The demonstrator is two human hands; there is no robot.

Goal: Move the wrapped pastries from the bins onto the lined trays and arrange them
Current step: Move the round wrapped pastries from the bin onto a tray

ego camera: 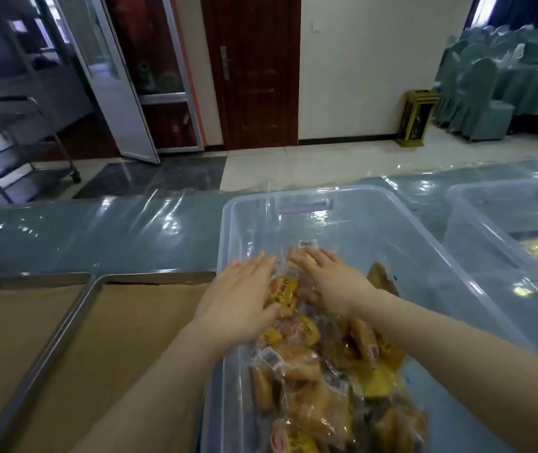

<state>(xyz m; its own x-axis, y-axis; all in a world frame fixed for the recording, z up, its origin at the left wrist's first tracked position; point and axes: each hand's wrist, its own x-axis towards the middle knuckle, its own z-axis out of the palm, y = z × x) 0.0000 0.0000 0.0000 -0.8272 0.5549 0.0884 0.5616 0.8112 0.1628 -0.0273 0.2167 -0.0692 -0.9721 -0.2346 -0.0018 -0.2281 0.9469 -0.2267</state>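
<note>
Hands flat, fingers straight: left hand and right hand palm-down atop wrapped pastries in clear bin.

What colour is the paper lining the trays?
The lining paper is plain tan-brown, shown best in the head view.

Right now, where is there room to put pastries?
The near tray beside the bin and the left tray are bare paper. The bin's far end, past the left hand and right hand, is bare. Its near half is crowded with pastries.
</note>
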